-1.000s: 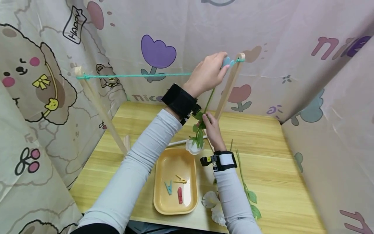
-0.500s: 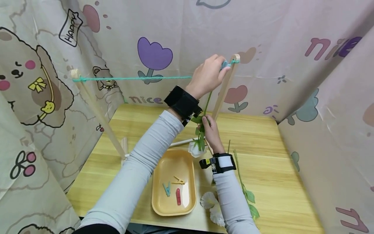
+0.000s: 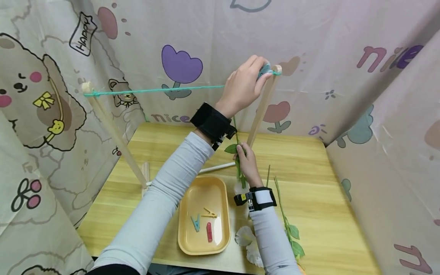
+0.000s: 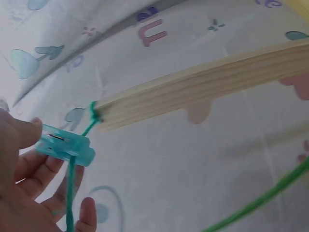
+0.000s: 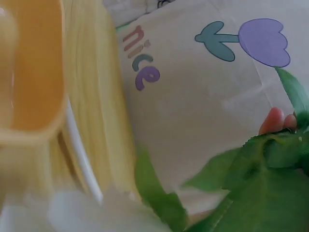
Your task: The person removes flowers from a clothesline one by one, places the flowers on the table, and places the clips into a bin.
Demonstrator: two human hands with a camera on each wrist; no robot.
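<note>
High beside the right wooden post (image 3: 262,109), my left hand (image 3: 243,84) pinches a light blue clothespin (image 4: 67,147) between thumb and fingers. The clothespin sits at the teal string (image 4: 71,193), close to the knot on the post. Lower down, my right hand (image 3: 249,163) grips the leafy green stem (image 3: 238,151) of a white artificial flower, bloom downward. Its bloom (image 3: 240,187) is partly hidden behind the right wrist strap. Leaves (image 5: 260,179) fill the lower right wrist view. The stem's upper end is hidden behind my left hand in the head view.
A yellow tray (image 3: 182,214) holds a blue clothespin (image 3: 196,223), a yellow one (image 3: 209,214) and a red one (image 3: 209,232). White blooms (image 3: 253,252) and green stems (image 3: 287,221) lie around my right forearm. The left post (image 3: 115,133) carries the string's other end.
My right hand has moved down and towards me with the flower, and the bloom hangs lower. My left hand keeps the clothespin near the post, now slightly higher, and the string rises towards it.
</note>
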